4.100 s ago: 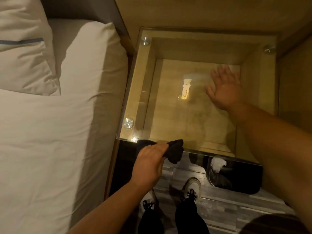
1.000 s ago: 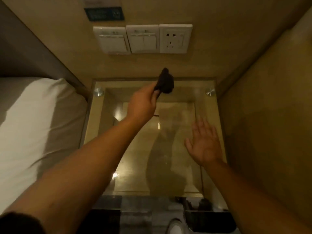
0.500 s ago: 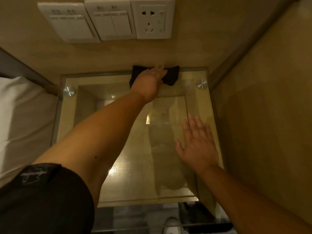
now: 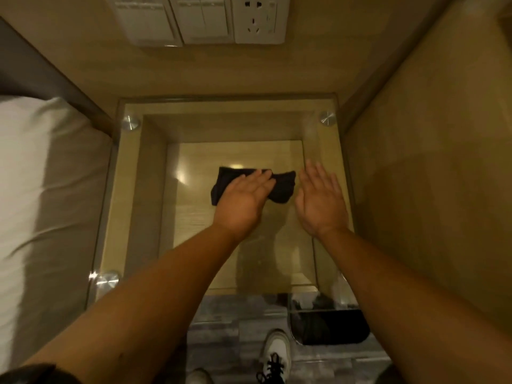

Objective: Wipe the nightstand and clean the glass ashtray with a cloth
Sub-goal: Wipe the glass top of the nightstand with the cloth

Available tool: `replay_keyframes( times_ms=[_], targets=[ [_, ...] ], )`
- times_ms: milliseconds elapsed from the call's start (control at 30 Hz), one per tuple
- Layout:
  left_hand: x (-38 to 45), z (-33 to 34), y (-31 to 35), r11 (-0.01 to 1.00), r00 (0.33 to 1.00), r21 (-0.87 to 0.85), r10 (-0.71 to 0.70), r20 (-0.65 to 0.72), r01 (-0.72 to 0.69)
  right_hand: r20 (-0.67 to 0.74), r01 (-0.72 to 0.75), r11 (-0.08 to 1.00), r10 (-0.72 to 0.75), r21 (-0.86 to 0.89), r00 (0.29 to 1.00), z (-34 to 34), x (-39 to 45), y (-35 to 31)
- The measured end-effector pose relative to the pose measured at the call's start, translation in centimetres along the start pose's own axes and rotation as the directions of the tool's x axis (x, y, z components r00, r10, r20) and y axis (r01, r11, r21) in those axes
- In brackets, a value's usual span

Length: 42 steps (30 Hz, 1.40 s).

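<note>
The nightstand (image 4: 133, 206) has a clear glass top held by round metal studs, with a wooden shelf showing through it. A dark cloth (image 4: 284, 187) lies on the middle of the glass. My left hand (image 4: 243, 200) presses flat on the cloth's left part, fingers together. My right hand (image 4: 318, 200) rests flat and open on the glass just right of the cloth, holding nothing. No glass ashtray is in view.
A bed with white sheets (image 4: 41, 189) adjoins the nightstand on the left. Wall switches and a socket (image 4: 199, 18) are above its back edge. A wooden wall (image 4: 429, 162) closes the right side. A dark bin (image 4: 332, 325) and my shoe (image 4: 274, 353) are on the floor.
My left hand has drawn the cloth from the back edge of the glass to its middle. My right hand has stayed flat on the right side.
</note>
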<state>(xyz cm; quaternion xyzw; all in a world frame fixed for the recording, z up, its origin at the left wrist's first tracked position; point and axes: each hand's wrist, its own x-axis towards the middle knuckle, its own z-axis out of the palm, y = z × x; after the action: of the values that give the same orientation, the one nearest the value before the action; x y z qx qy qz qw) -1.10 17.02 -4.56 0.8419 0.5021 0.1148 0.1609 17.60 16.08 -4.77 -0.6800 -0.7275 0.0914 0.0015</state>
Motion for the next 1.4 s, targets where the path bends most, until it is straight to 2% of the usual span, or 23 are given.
replay_keyframes(
  times_ms=[333, 667, 767, 900, 933, 967, 1033, 1133, 1200, 1267, 1333, 1400],
  targets=[
    [-16.3, 2.1, 6.9, 1.000, 0.999, -0.002, -0.004, 0.036, 0.005, -0.013, 0.041, 0.999, -0.041, -0.022, 0.999, 0.2, -0.4, 0.3],
    [-18.9, 1.8, 8.0, 0.999, 0.999, -0.011, 0.035, -0.022, -0.035, -0.038, 0.026, 1.000, -0.026, 0.000, 0.999, 0.6, -0.2, 0.2],
    [-19.7, 1.0, 8.1, 0.997, 0.999, -0.055, 0.051, 0.011, -0.051, -0.013, 0.022, 1.000, -0.022, -0.005, 1.000, 0.4, -0.3, 0.3],
    [-21.3, -0.6, 9.5, 0.987, 0.996, -0.154, -0.029, 0.087, 0.042, 0.043, 0.039, 0.999, -0.041, 0.029, 0.998, -0.3, -0.3, 0.4],
    [-21.6, -0.9, 9.9, 0.962, 0.987, -0.250, -0.076, 0.144, 0.111, 0.064, 0.048, 0.998, -0.051, 0.036, 0.997, -0.5, -0.5, 0.6],
    [-21.9, -1.3, 10.2, 0.896, 0.962, -0.376, -0.161, 0.222, 0.237, 0.085, 0.058, 0.998, -0.061, 0.031, 0.994, -0.6, -0.8, 1.0],
    [-22.8, -2.1, 10.7, 0.671, 0.870, -0.558, -0.317, 0.378, 0.487, 0.113, 0.060, 0.998, -0.058, -0.021, 0.992, -0.5, -2.0, 1.7],
    [-22.9, -2.9, 10.7, 0.437, 0.791, -0.663, -0.409, 0.455, 0.607, 0.117, -0.017, 0.997, 0.026, -0.077, 0.993, 0.0, -4.4, 2.5],
    [-21.3, -3.7, 10.0, 0.390, 0.781, -0.691, -0.448, 0.436, 0.609, 0.094, -0.062, 0.995, 0.070, -0.082, 0.993, 0.4, -5.2, 2.5],
    [-18.2, -4.8, 8.8, 0.408, 0.780, -0.698, -0.512, 0.359, 0.589, 0.070, -0.081, 0.993, 0.087, -0.084, 0.994, 0.6, -5.4, 2.2],
    [-13.9, -6.2, 7.5, 0.485, 0.813, -0.704, -0.535, 0.230, 0.519, 0.071, -0.091, 0.991, 0.099, -0.103, 0.993, 0.7, -5.4, 2.2],
    [-8.5, -7.8, 6.2, 0.635, 0.857, -0.653, -0.513, 0.043, 0.413, 0.079, -0.088, 0.990, 0.097, -0.113, 0.992, 0.8, -5.3, 2.3]
  ],
)
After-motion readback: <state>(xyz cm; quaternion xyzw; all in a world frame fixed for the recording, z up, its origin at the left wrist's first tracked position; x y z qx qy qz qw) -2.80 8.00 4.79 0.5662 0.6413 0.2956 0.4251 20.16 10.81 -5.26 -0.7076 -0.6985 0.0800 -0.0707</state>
